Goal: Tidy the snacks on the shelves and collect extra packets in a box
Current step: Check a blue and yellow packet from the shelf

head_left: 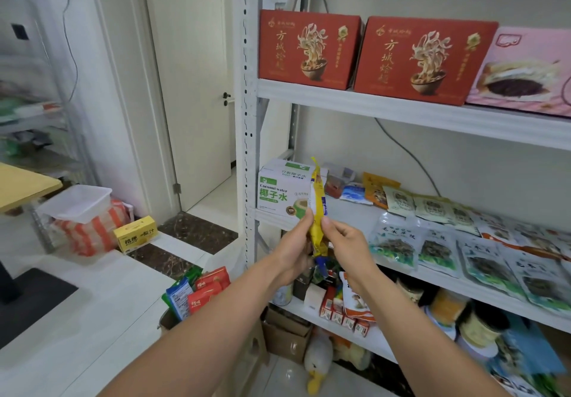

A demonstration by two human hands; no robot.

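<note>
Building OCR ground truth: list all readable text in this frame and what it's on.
"Coconut water" and "椰子水": white-green carton.
"方城烩面": left red box and right red box.
Held yellow packet, yellow box on the floor, green-white sachets: print too small or blurred to read.

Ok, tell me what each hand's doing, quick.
The left hand pinches the yellow packet.
The right hand pinches the same packet from the other side.

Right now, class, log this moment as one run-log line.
left hand, right hand: pinch yellow packet | packet: upright, edge-on | behind it: coconut water carton on shelf
</note>
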